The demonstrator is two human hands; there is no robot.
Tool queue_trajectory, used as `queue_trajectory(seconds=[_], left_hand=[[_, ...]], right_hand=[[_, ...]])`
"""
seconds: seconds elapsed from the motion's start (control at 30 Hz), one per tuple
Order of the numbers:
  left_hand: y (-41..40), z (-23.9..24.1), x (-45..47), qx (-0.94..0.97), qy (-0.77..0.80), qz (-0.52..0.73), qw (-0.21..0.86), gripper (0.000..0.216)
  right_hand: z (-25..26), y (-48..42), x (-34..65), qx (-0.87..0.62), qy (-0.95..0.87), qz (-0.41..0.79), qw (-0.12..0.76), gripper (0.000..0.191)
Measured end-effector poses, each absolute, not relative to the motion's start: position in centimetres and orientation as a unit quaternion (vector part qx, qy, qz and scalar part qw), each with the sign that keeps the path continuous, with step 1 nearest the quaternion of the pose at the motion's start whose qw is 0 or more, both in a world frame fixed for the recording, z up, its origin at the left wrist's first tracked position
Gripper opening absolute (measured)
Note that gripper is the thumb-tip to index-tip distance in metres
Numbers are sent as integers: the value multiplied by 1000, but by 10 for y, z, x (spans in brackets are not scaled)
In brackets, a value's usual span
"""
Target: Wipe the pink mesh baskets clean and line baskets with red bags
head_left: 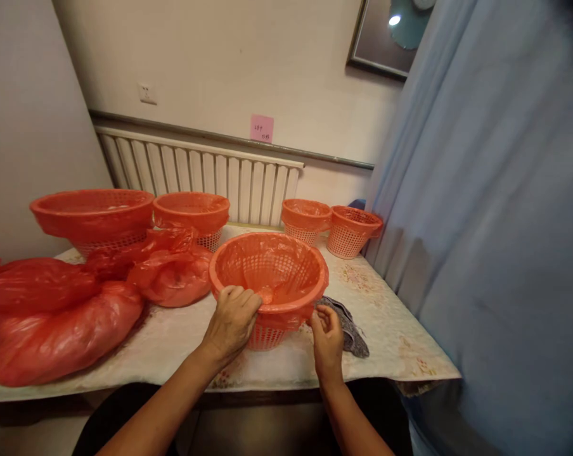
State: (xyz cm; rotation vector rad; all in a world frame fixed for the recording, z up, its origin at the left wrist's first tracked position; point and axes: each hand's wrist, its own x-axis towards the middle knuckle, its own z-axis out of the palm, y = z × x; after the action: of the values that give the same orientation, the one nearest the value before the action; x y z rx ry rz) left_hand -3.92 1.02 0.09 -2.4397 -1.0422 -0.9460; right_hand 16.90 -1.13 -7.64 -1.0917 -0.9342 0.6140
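An orange mesh basket lined with a thin red plastic bag stands at the near middle of the table. My left hand grips the basket's near rim, fingers curled over the bag's edge. My right hand pinches the bag's edge just below the rim on the right side. Both forearms reach in from the bottom of the view.
Several more lined orange baskets stand at the back: a large one, a medium one, two small ones. Crumpled red bags pile on the left. A grey cloth lies beside the basket. A blue curtain hangs right.
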Motion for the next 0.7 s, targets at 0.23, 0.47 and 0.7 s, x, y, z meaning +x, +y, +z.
queue_trajectory(seconds=[0.23, 0.47, 0.7], left_hand=[[9, -1, -43, -853, -368, -331, 164, 20], [9, -1, -44, -856, -372, -320, 164, 20], [8, -1, -45, -855, -370, -323, 166, 20]], right_hand=[[-68, -14, 153, -255, -185, 652, 690, 28], [-69, -19, 150, -224, -209, 658, 688, 28], [-82, -21, 151, -225, -164, 686, 672, 39]])
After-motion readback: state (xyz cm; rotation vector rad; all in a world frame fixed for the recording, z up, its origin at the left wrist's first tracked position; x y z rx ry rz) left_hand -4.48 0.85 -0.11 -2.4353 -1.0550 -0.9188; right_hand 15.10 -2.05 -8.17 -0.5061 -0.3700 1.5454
